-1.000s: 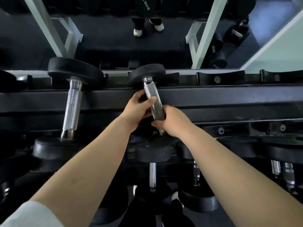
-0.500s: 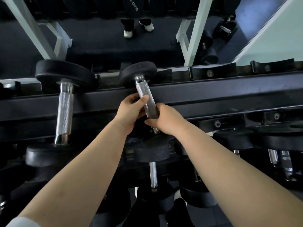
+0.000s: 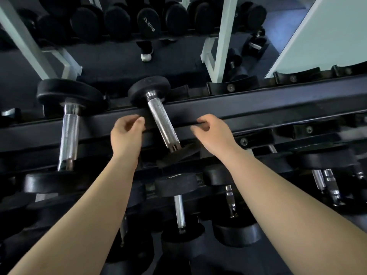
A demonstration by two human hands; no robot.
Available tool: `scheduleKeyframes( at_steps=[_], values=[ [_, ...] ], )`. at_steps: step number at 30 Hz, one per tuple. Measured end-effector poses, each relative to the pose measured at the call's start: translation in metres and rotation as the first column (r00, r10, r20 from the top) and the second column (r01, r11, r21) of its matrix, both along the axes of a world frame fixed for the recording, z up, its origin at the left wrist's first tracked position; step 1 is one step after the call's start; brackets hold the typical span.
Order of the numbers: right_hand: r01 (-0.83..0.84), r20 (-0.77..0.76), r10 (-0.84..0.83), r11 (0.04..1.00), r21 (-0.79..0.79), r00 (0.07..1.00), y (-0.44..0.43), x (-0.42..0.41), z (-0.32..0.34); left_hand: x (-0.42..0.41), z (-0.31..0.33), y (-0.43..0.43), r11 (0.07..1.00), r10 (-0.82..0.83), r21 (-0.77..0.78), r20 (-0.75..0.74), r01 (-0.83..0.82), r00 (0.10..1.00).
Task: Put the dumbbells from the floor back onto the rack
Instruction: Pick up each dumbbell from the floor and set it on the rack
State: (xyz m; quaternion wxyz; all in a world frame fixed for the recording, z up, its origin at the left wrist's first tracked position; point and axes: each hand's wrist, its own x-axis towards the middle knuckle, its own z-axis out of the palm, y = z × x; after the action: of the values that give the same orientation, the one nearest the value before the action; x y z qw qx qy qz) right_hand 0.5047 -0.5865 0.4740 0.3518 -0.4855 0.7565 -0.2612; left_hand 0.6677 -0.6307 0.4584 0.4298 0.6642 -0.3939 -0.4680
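Observation:
A small black dumbbell (image 3: 162,124) with a knurled steel handle lies across the top tier of the black rack (image 3: 278,104), its far head against the back cradle. My left hand (image 3: 126,133) hovers just left of the handle, fingers curled and apart, holding nothing. My right hand (image 3: 213,132) is just right of the handle, fingers loosely curled, also free of it. Neither hand touches the dumbbell.
A bigger dumbbell (image 3: 68,128) rests on the same tier to the left. Lower tiers hold several more dumbbells (image 3: 176,187). A mirror behind the rack reflects white posts (image 3: 224,36), other dumbbells and a person's feet (image 3: 146,54). Cradles (image 3: 230,87) to the right hold nothing.
Both hands have let go of the small dumbbell's handle and moved apart to either side. The dumbbell now rests on the rack by itself.

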Motion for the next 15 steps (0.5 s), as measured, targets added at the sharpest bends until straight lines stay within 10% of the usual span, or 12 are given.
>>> scheduleKeyframes(
  at_steps=[7, 15],
  values=[
    [0.168, 0.072, -0.168, 0.986, 0.002, 0.983, 0.092, -0.079, 0.002, -0.095, 0.05, 0.084, 0.935, -0.308, -0.199, -0.037, 0.295, 0.951],
    [0.364, 0.05, -0.369, 0.928, 0.082, 0.928, 0.337, -0.249, 0.0, -0.294, 0.013, 0.276, 0.736, -0.677, -0.039, -0.056, 0.676, 0.734]
  ],
)
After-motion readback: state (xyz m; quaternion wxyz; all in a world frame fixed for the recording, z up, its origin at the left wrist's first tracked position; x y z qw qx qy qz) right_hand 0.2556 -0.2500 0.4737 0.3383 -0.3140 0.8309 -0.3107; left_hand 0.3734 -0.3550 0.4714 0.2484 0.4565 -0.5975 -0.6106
